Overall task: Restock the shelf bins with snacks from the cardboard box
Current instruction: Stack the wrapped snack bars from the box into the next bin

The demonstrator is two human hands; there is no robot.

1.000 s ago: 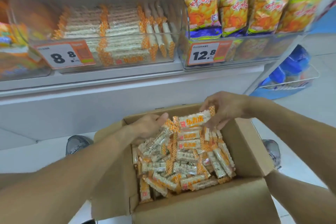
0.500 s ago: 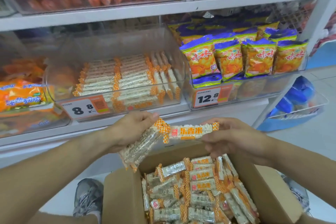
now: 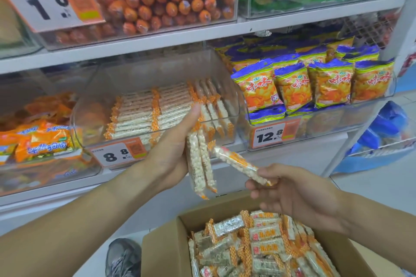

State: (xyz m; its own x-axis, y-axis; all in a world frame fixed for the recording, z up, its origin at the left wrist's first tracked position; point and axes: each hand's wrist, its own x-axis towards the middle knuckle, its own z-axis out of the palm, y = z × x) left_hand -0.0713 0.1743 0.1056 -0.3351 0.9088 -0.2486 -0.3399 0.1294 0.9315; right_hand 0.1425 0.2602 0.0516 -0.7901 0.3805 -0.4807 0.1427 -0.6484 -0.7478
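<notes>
Head view | my left hand (image 3: 173, 153) is gripping two rice bars (image 3: 200, 164) upright, lined up to match the rows already in the clear bin (image 3: 234, 96) | my right hand (image 3: 295, 193) is pinching a single bar (image 3: 238, 163), angling it toward that bundle | cardboard box (image 3: 166, 252) is sitting below, full of bars.

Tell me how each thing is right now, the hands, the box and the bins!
left hand: gripping two rice bars upright, in front of the bin.
right hand: pinching one rice bar by its end, tilted.
cardboard box: open, full of loose bars.
8.8 bin: part filled, bars stacked in rows.
12.8 bin: chip bags standing upright.
</notes>
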